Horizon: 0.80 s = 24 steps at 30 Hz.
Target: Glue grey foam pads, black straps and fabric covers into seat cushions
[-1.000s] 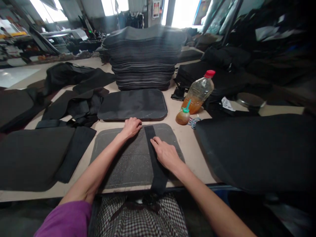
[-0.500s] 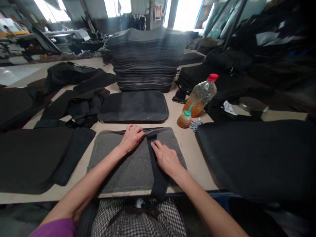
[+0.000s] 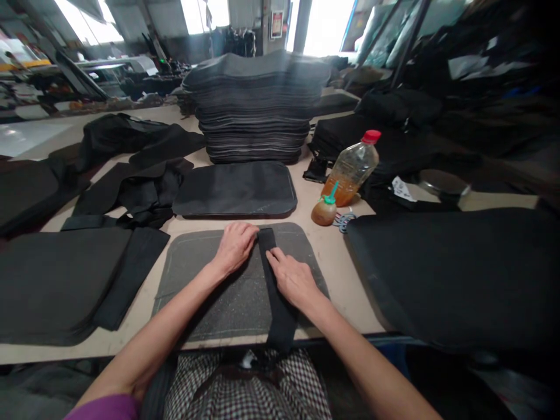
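A grey, round-cornered fabric panel (image 3: 231, 309) lies flat at the table's front edge. Across it runs a black fabric strip (image 3: 280, 318), its lower end hanging over the edge towards my lap. My left hand (image 3: 237, 248) rests on the panel with bent fingers, the tips closed at the strip's upper left corner. Lower down, my right hand (image 3: 293, 277) has its fingers together on the strip, pinching its surface near the right side. Both thumbs are mostly hidden.
Behind the panel lies a black padded panel (image 3: 236, 189), with a tall stack of panels (image 3: 258, 111) beyond. To the right stand a squeeze bottle (image 3: 324, 211), a red-capped bottle (image 3: 350, 169) and a black panel pile (image 3: 459, 274). More black pieces (image 3: 56, 280) lie left.
The panel's lifted far edge now lies flat, and the strip's upper end shows square near that edge. My left hand has moved slightly; my right hand stays almost in place.
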Each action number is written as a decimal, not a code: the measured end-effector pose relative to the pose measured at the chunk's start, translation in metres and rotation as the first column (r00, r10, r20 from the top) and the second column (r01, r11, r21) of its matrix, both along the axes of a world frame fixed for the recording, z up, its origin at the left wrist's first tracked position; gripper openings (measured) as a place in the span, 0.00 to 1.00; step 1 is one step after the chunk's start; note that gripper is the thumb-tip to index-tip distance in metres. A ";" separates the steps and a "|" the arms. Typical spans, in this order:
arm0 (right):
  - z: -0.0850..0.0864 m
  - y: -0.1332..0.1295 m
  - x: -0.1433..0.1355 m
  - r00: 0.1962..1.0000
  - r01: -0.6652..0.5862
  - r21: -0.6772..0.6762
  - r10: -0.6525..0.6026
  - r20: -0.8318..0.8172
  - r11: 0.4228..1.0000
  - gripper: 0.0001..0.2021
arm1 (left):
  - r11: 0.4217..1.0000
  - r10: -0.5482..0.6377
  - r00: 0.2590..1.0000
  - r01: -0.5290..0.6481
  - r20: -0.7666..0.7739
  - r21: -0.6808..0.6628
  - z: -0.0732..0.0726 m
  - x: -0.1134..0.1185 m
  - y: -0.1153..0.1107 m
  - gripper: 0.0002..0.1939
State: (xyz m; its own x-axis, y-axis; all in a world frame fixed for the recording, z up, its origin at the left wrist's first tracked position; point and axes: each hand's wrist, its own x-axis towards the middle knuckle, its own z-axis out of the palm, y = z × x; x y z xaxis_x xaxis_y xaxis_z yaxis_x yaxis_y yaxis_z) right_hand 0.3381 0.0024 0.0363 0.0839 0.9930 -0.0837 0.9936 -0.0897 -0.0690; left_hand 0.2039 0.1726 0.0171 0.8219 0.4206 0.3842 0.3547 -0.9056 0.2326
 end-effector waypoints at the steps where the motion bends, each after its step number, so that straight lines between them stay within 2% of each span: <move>1: 0.000 0.000 0.000 1.000 0.001 0.003 -0.001 0.002 1.000 0.24 | 1.000 -0.028 0.998 0.028 -0.051 -0.001 -0.002 0.001 -0.006 0.13; 3: 0.000 0.000 0.000 1.000 0.001 0.006 -0.001 -0.002 1.000 0.23 | 1.000 -0.012 0.990 0.014 -0.141 0.011 -0.007 0.003 -0.015 0.14; 5: 0.000 0.000 -0.001 1.000 0.005 0.009 -0.005 -0.009 1.000 0.23 | 0.998 0.060 0.980 -0.055 -0.188 0.034 -0.009 0.006 -0.022 0.15; 7: 0.000 0.000 -0.001 1.000 0.010 0.011 -0.010 -0.015 1.000 0.24 | 0.994 0.106 0.974 -0.101 -0.201 0.034 -0.009 0.011 -0.025 0.16; 11: 0.000 0.000 -0.002 1.000 0.023 0.015 -0.023 -0.021 1.000 0.23 | 0.992 0.122 0.977 -0.128 -0.174 -0.023 -0.007 0.023 -0.022 0.16; 15: 0.000 -0.001 -0.002 0.999 0.030 0.036 -0.029 -0.028 0.999 0.22 | 0.995 0.064 0.984 -0.077 -0.168 -0.070 -0.015 0.031 -0.016 0.14; 19: -0.003 -0.003 0.000 0.998 0.036 0.066 -0.032 -0.057 0.997 0.21 | 0.999 0.008 0.986 -0.015 -0.165 -0.041 -0.022 0.029 -0.013 0.13; 24: -0.006 -0.006 0.002 0.997 0.022 0.114 -0.013 -0.076 0.993 0.21 | 0.998 -0.020 0.988 0.029 -0.156 0.051 -0.015 0.031 -0.009 0.15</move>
State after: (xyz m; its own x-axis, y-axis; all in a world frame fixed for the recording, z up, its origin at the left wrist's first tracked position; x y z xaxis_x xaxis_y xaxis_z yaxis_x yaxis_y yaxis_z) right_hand 0.3403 -0.0041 0.0298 0.0991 0.9948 0.0241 0.9836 -0.0942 -0.1541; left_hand 0.2349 0.1640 0.0025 0.8832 0.3821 0.2720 0.3603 -0.9240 0.1281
